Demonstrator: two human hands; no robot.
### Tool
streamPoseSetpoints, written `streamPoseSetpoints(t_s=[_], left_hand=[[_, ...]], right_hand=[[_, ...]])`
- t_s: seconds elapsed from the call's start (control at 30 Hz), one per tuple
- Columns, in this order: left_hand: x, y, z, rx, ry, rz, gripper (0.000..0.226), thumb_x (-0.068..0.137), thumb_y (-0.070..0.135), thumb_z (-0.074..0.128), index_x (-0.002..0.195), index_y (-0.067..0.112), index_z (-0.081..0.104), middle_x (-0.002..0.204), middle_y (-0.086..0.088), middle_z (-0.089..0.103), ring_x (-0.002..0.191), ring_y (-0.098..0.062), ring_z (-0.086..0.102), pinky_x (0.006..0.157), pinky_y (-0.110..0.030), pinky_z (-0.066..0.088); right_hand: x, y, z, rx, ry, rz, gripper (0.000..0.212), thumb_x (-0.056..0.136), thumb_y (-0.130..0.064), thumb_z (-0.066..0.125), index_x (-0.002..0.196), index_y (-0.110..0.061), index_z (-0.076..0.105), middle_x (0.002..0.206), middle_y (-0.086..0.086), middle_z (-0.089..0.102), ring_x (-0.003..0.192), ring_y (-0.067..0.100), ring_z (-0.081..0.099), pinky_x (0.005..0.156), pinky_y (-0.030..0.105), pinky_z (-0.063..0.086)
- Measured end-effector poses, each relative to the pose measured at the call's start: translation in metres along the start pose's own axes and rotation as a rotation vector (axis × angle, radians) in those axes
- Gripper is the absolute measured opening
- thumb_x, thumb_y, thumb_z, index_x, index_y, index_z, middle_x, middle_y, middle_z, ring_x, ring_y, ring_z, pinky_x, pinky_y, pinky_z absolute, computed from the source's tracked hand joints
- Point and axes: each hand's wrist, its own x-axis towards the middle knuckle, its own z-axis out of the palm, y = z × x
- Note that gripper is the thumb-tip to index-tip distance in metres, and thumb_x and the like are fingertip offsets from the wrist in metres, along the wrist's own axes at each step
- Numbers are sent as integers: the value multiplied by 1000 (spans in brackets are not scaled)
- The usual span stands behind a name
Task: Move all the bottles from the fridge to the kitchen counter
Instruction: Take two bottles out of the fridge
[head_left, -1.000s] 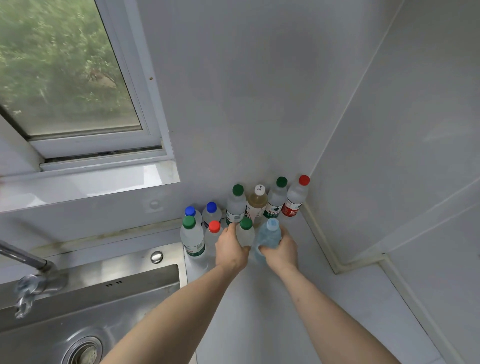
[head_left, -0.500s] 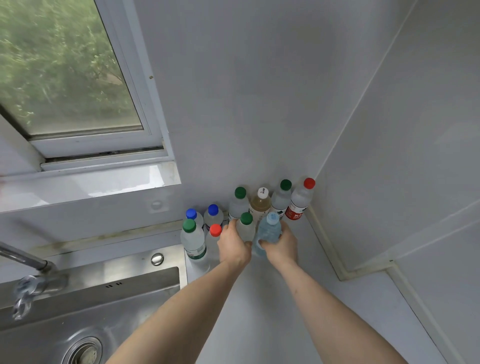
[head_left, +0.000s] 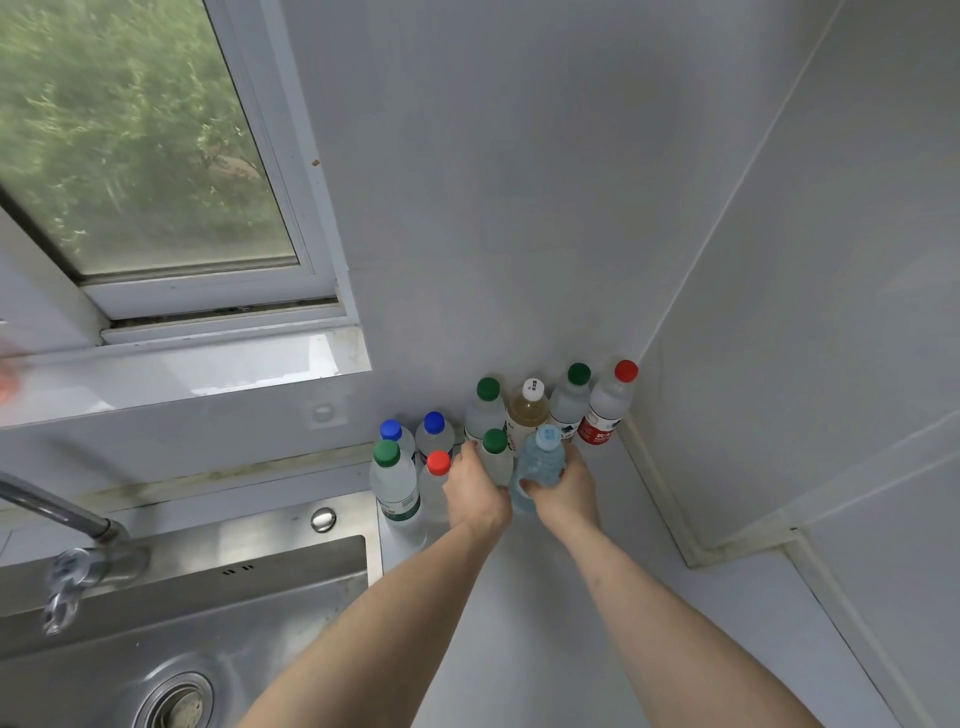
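left hand (head_left: 475, 491): fingers curled round green-capped bottle (head_left: 494, 457), standing on surface (head_left: 545, 623) | right hand (head_left: 563, 491): gripped pale blue bottle (head_left: 540, 462), touching the green-capped one, between both hands | other bottles (head_left: 527, 410): clustered just beyond hands, in wall corner | sink (head_left: 182, 613): left of left hand

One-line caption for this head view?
Left hand and right hand set two bottles among others on the counter beside the sink.

Soft daylight from the window (head_left: 140, 140); edges warped.
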Motion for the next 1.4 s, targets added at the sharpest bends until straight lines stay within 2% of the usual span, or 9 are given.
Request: streamPoseSetpoints(t_s=[0.2,0.3,0.57,0.87,1.0,1.07,1.17,1.27,1.4], left_hand=[[-8,3,-6,69,-10,76,65,85,11,76,140,17,41,136,-7,56,122,-33,58,99,-45,52],[-10,4,-9,69,0,130,70,87,15,75,147,17,37,145,-6,51,129,-31,53,104,-42,48],[-5,12,-13,95,1,157,58,87,7,75,137,15,46,137,-7,54,123,-27,56,101,-36,47],[-12,12,-26,77,-12,163,73,85,10,79,146,16,40,144,-6,53,128,-26,55,102,-36,49],[-26,5,-38,32,-31,223,82,83,14,78,151,22,33,149,-2,49,132,-27,53,107,-42,49],[-38,-1,-47,9,-36,274,82,82,21,77,150,26,32,148,3,49,125,-19,57,107,-46,49],[-66,-14,-70,3,-135,346,76,86,22,74,149,30,34,145,10,48,93,0,62,98,-42,54],[-96,-36,-99,104,-276,468,61,90,27,74,143,32,44,145,15,43,110,-6,60,99,-35,54],[-128,-67,-137,275,-367,609,47,93,32,70,136,33,52,148,15,42,131,-9,48,110,-29,44]], right_hand=[[-6,0,-4,-33,-2,46,52,80,-27,82,125,-30,56,117,-9,67,105,18,65,88,36,54],[-6,3,0,-62,26,85,48,76,-32,82,117,-27,59,113,-2,71,103,25,69,86,40,58],[-5,-6,1,-82,8,134,51,78,-27,86,116,-18,54,115,5,69,105,31,67,77,33,48],[-21,-8,-12,-35,-42,112,52,85,-20,81,130,-19,56,131,5,67,119,30,64,93,37,52],[-42,-7,-20,13,-6,110,64,85,-16,80,143,-16,51,141,6,60,125,30,61,99,35,48],[-58,-5,-24,30,14,108,76,84,-22,82,150,-17,44,152,4,52,132,28,57,108,39,48],[-84,5,-31,40,20,103,81,84,-22,81,154,-19,41,157,1,47,137,25,53,113,43,46],[-126,3,-43,58,58,84,68,86,-14,78,148,-17,49,145,-1,58,128,19,58,107,34,47],[-194,0,-57,43,61,77,65,89,-19,74,149,-25,50,148,-1,55,139,18,50,113,37,44]])
